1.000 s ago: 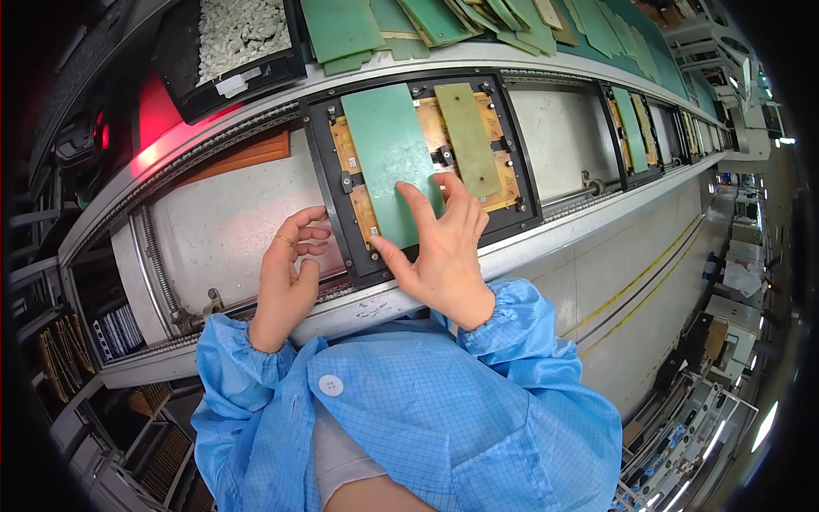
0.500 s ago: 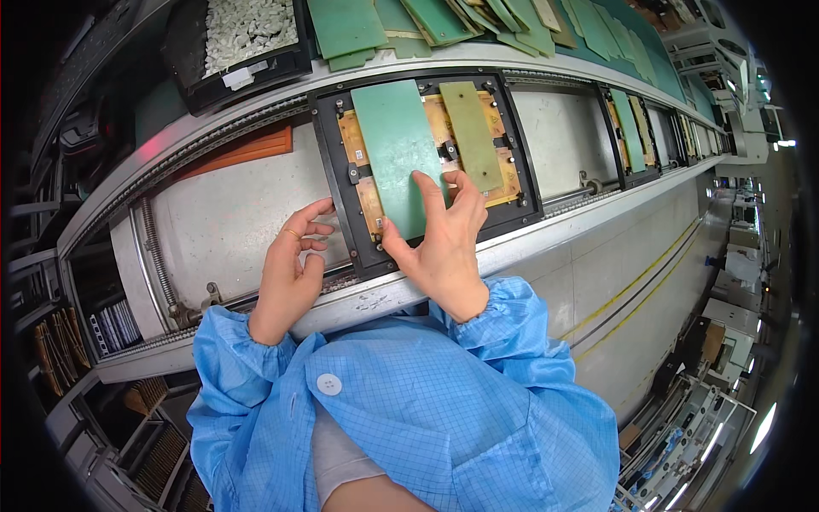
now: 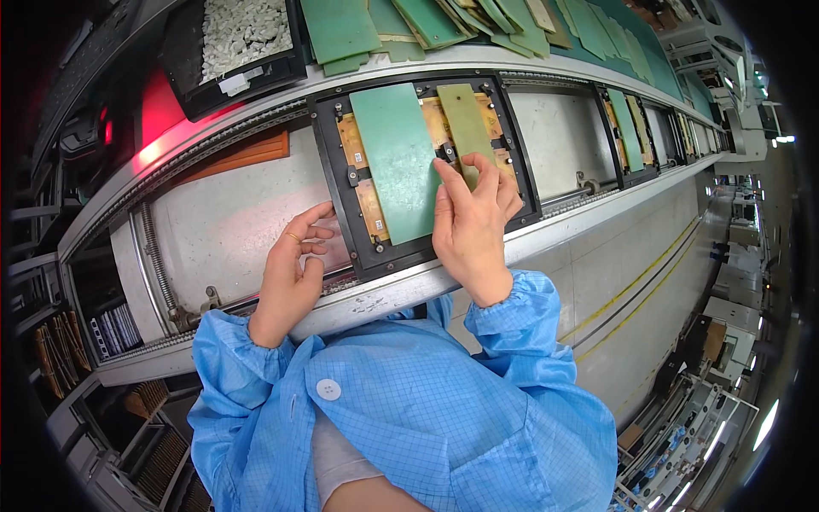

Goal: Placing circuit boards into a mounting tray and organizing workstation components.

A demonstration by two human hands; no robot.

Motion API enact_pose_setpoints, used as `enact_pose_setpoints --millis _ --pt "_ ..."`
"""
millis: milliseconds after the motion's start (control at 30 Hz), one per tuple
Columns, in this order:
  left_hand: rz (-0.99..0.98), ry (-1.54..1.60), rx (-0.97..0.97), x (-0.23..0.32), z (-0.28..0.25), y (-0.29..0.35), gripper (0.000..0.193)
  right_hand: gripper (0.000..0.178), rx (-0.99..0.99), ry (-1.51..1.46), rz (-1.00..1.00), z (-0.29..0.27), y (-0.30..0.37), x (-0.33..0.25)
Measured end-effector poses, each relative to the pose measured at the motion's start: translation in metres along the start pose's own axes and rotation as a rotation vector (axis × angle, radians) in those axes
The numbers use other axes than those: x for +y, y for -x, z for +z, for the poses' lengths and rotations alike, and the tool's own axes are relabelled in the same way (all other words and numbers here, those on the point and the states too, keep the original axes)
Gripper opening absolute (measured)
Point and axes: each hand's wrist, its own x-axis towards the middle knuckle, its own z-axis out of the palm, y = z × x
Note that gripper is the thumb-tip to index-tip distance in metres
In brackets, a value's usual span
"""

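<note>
A black frame-shaped carrier [image 3: 343,224] sits on the conveyor rails with yellow-orange circuit boards [image 3: 370,207] in it. Across them lie a wide light-green plate [image 3: 394,154] and, to its right, a narrow olive plate [image 3: 463,119]. My right hand [image 3: 474,226] hovers over the carrier's near right part, fingers apart. Its index fingertip is by the green plate's right edge, and the other fingers cover the olive plate's near end. Whether they touch is hard to tell. My left hand [image 3: 290,271], open with fingers loosely bent, rests beside the carrier's left edge and holds nothing.
A black tray of small white pieces [image 3: 245,41] stands beyond the rail at far left. Stacked green plates [image 3: 426,24] lie along the far side. Another loaded carrier [image 3: 630,132] is farther right on the line. An orange-brown strip [image 3: 239,156] lies left, near a red glow.
My right hand has moved right, off the wide green plate and toward the olive plate. My left hand has stayed about where it was. The red glow at far left is brighter.
</note>
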Motion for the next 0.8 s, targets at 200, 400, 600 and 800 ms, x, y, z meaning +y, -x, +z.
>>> enact_pose_setpoints --millis 200,400,600,800 --pt "-0.01 0.0 0.006 0.0 0.0 0.001 0.068 0.026 0.034 -0.047 -0.014 -0.004 -0.008 0.007" --pt "0.013 -0.037 -0.04 -0.002 -0.005 -0.002 0.07 0.025 0.015 -0.353 -0.221 -0.007 0.009 -0.024" --pt "0.103 -0.07 -0.16 -0.008 -0.017 -0.015 0.069 0.031 -0.03 -0.627 -0.411 0.016 0.029 -0.081" --pt "0.191 0.191 -0.359 -0.028 -0.051 -0.01 0.066 0.035 -0.06 -0.663 -0.489 0.032 0.038 -0.143"
